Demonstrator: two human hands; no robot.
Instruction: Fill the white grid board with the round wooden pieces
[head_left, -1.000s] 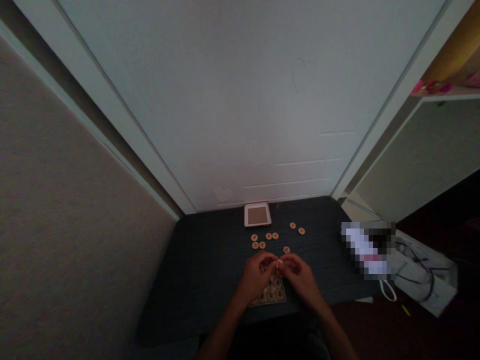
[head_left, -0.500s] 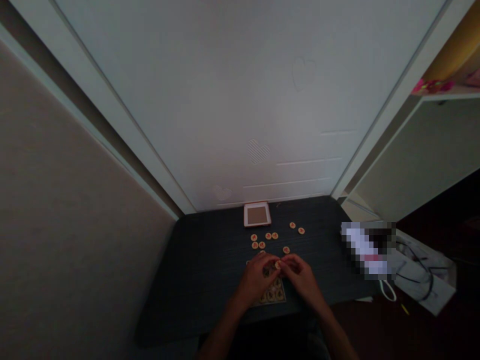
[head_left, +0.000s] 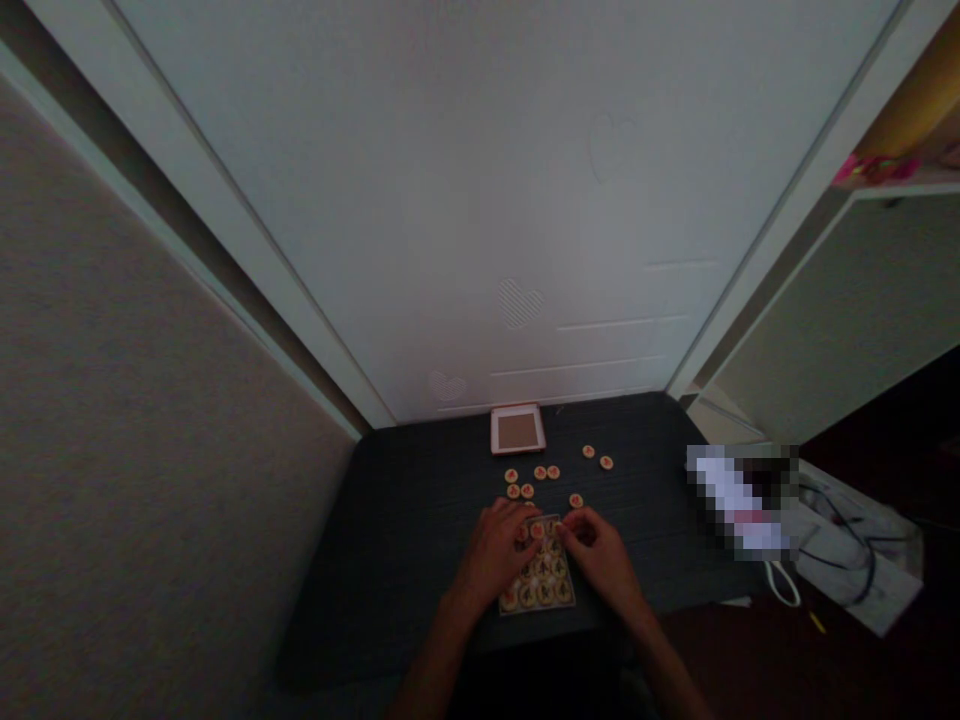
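A shallow square tray (head_left: 537, 606) near the front of the dark table holds rows of round wooden Chinese chess pieces (head_left: 545, 594) with dark and red characters. My left hand (head_left: 495, 550) curves over the tray's left side, thumb and fingers apart around a red-marked piece (head_left: 537, 531) in the far row. At the far right corner, my right hand (head_left: 600, 548) has thumb and forefinger closed on the edge of a small Chinese chess piece, partly hidden by the fingertips. Several red-marked loose pieces (head_left: 527, 491) lie beyond my hands.
An open box lid (head_left: 518, 452) with a pale rim lies at the back of the dark table (head_left: 405, 520), against the white panel (head_left: 420, 250). To the right are a blurred-out item (head_left: 739, 500) and a white box with cables (head_left: 862, 570).
My hands were together over the tray, fingering one piece between them. They have parted, uncovering the tray; the right fingers are now at its far right corner. The view shifted slightly.
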